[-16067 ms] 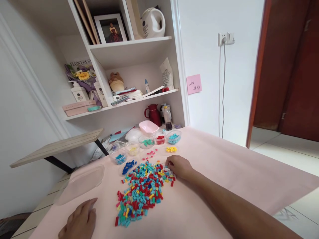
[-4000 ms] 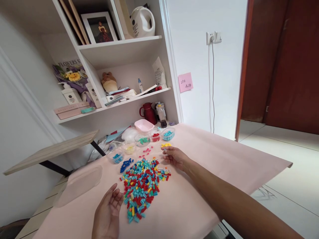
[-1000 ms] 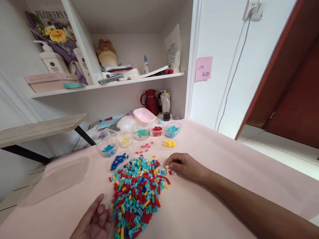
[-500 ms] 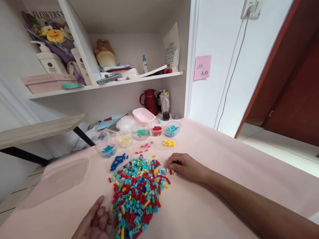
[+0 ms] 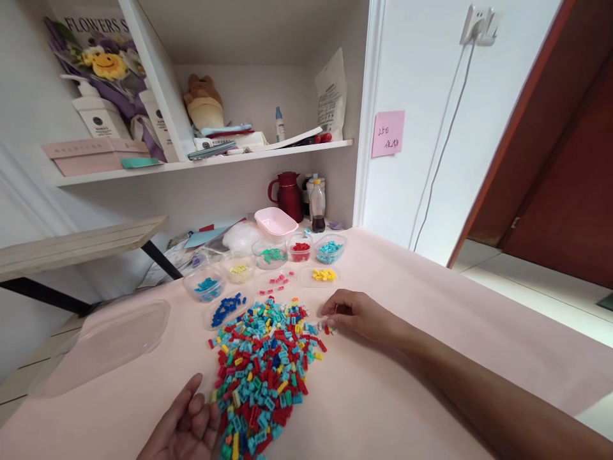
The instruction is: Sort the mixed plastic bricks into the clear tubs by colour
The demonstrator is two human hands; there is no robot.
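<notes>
Across pink table cover (image 5: 383, 409): heap of small toy building bricks (image 5: 265, 361), colours mixed. At the heap's 2 o'clock, right hand (image 5: 359, 316), thumb and index drawn close — cannot tell whether pinching a brick. At its 8 o'clock, left hand (image 5: 186, 421), palm up, fingers loosely curled, just beside the heap. At 1 o'clock, clear tray (image 5: 305, 276) with yellow bricks (image 5: 324, 275) — smallest, few loose bricks (image 5: 328, 330) near right fingertips.

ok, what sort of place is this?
Likely a room in a home: a brown-and-cream plush toy sits in a white shelving unit, and a dark red handled jug stands below it.
</notes>
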